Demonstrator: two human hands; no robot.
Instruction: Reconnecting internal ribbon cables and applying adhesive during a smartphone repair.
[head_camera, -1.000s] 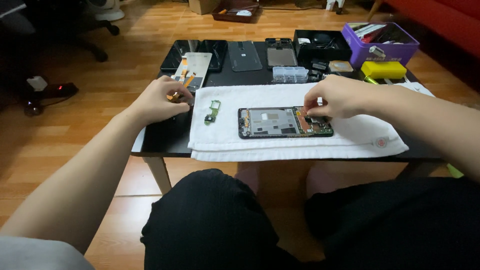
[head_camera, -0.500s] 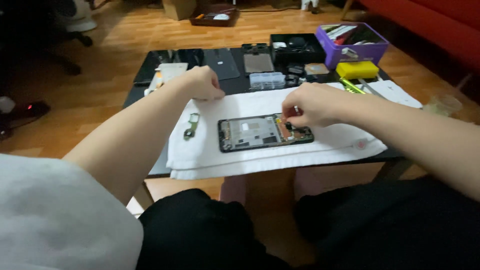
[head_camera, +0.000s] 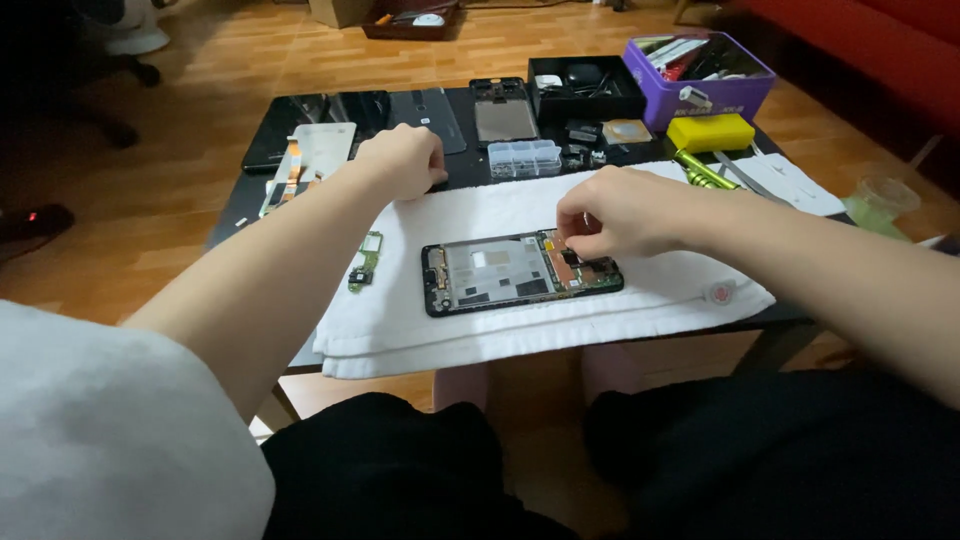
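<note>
Since earlier, left hand (head_camera: 403, 160) stays fisted; right hand (head_camera: 610, 212) pinches over opened phone (head_camera: 520, 272); purple box (head_camera: 700, 68) behind.

We're in a home room used as a makeshift repair spot: wood floor (head_camera: 200, 130), low black surface (head_camera: 460, 110), red sofa (head_camera: 880, 60) at right, office chair base (head_camera: 120, 60) at left. White towel (head_camera: 500, 320) as a work mat, purple tin (head_camera: 700, 75) of tools, phone parts (head_camera: 500, 115) laid out.
</note>
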